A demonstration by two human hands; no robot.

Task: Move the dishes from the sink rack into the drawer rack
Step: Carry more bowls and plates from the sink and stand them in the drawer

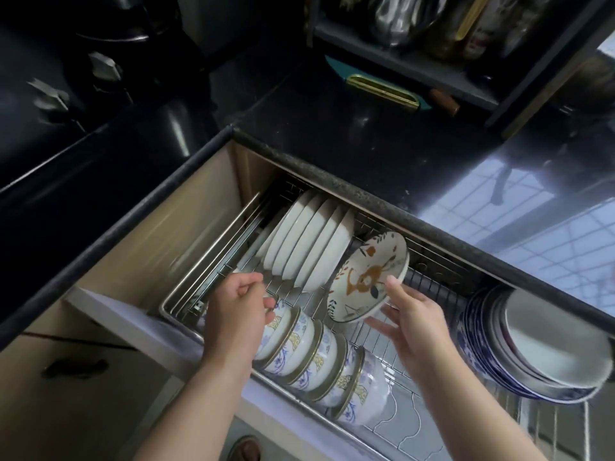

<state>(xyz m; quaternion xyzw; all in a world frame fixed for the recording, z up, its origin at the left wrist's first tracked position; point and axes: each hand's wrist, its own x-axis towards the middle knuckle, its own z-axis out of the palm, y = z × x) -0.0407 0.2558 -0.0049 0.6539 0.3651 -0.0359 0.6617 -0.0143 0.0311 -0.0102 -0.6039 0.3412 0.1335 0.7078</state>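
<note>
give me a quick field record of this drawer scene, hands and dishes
right hand: holds the patterned plate by its edge, tilted over the drawer rack
left hand: fingers curled, resting at the top of the row of floral bowls
white plates: standing on edge at the rack's back left
blue-rimmed plates: stacked leaning at the right, with metal dishes in front
countertop: dark, above the open drawer
</note>
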